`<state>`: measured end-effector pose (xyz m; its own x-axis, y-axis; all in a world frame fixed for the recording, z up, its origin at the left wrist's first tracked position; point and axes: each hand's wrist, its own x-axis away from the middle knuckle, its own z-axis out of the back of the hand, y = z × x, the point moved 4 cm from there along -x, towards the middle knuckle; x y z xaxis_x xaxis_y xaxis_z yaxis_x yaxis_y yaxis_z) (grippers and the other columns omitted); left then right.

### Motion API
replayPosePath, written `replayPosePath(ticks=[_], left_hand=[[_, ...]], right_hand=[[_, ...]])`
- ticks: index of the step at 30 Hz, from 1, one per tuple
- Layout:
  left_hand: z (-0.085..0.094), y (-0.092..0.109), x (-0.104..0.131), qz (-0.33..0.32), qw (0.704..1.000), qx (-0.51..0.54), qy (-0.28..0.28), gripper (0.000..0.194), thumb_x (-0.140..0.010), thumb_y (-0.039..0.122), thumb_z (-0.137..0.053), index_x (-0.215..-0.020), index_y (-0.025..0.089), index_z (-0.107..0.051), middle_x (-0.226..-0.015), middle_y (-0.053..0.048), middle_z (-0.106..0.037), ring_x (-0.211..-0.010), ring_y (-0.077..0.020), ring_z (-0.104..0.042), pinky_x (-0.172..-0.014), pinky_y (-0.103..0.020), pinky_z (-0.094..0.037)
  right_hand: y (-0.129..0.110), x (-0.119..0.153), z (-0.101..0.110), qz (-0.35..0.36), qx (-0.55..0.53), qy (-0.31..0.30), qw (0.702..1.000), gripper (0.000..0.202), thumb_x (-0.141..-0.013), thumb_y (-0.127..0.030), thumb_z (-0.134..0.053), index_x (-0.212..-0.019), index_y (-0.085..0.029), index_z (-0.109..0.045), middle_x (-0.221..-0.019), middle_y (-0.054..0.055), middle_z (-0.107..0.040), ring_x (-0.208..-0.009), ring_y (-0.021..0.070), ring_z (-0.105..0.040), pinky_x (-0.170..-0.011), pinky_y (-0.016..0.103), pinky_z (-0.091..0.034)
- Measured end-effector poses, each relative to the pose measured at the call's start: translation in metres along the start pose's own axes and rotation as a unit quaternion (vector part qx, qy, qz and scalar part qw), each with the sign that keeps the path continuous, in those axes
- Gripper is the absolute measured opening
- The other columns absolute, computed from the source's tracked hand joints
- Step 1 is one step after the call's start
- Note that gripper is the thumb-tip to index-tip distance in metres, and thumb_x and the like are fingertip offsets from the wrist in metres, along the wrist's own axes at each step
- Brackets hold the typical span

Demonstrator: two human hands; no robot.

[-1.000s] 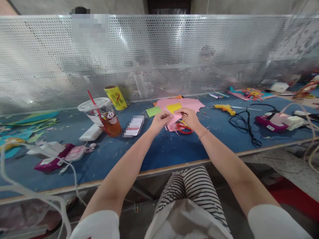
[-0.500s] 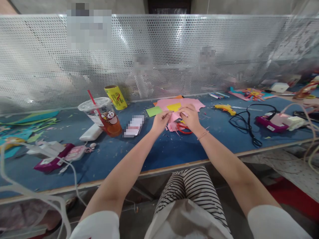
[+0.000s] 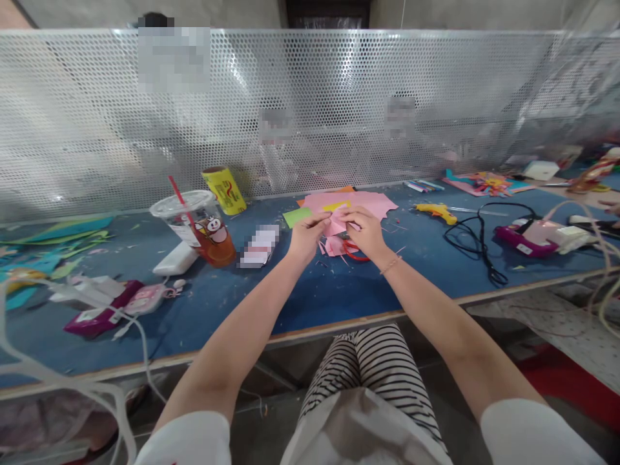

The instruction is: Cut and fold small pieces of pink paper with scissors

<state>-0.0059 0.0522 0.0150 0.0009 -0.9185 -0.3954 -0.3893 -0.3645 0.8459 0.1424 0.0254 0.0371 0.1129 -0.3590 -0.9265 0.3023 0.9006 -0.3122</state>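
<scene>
Between my two hands is a small piece of pink paper (image 3: 336,223). My left hand (image 3: 309,234) pinches its left side with thumb and fingers, and my right hand (image 3: 364,227) pinches its right side. Behind them lie a large pink sheet (image 3: 375,201), a yellow piece of paper (image 3: 334,206) and a green piece of paper (image 3: 296,216). Pink paper scraps (image 3: 334,246) rest on the table just below the hands. Red-handled scissors (image 3: 357,257) are partly hidden under my right hand.
A plastic cup of brown drink (image 3: 216,239) with a red straw, a yellow tube (image 3: 227,190) and a phone (image 3: 259,247) stand or lie on the left. On the right are a yellow glue gun (image 3: 436,212), a black cable (image 3: 453,248) and a purple power strip (image 3: 526,242). A perforated metal screen (image 3: 320,84) runs behind.
The pink paper between my fingers has come up and shows more of itself. My left hand has shifted slightly left, and the fingers of both hands have changed position.
</scene>
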Motion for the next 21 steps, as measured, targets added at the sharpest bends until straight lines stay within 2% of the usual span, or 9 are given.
replayPosePath(ticks=[7, 12, 21], left_hand=[[0.000, 0.002, 0.000, -0.019, 1.000, -0.005, -0.001, 0.022, -0.052, 0.020, -0.076, -0.074, 0.020, -0.071, -0.082, -0.003, -0.069, -0.080, -0.0130, -0.060, -0.086, -0.030, -0.042], [-0.001, 0.002, 0.002, 0.002, 1.000, -0.003, 0.005, 0.025, -0.050, 0.022, -0.077, -0.074, 0.020, -0.070, -0.079, -0.003, -0.069, -0.077, -0.0128, -0.060, -0.085, -0.031, -0.043], [-0.004, 0.003, 0.005, 0.015, 1.000, 0.010, 0.009, 0.024, -0.047, 0.020, -0.078, -0.069, 0.018, -0.069, -0.076, -0.002, -0.068, -0.076, -0.0124, -0.061, -0.084, -0.032, -0.044]], right_hand=[[0.005, 0.000, -0.001, -0.025, -0.007, 0.000, 1.000, 0.014, -0.075, -0.014, -0.055, -0.079, -0.023, -0.066, -0.101, 0.004, -0.059, -0.088, 0.0138, -0.059, -0.081, 0.033, -0.050], [0.010, 0.000, -0.002, -0.054, -0.021, -0.009, 0.998, 0.012, -0.075, -0.017, -0.055, -0.078, -0.023, -0.066, -0.103, 0.004, -0.058, -0.091, 0.0144, -0.058, -0.084, 0.034, -0.048], [0.003, 0.000, -0.003, -0.047, 0.007, -0.027, 0.999, 0.018, -0.075, -0.012, -0.053, -0.083, -0.024, -0.064, -0.102, 0.004, -0.056, -0.097, 0.0164, -0.054, -0.088, 0.037, -0.045]])
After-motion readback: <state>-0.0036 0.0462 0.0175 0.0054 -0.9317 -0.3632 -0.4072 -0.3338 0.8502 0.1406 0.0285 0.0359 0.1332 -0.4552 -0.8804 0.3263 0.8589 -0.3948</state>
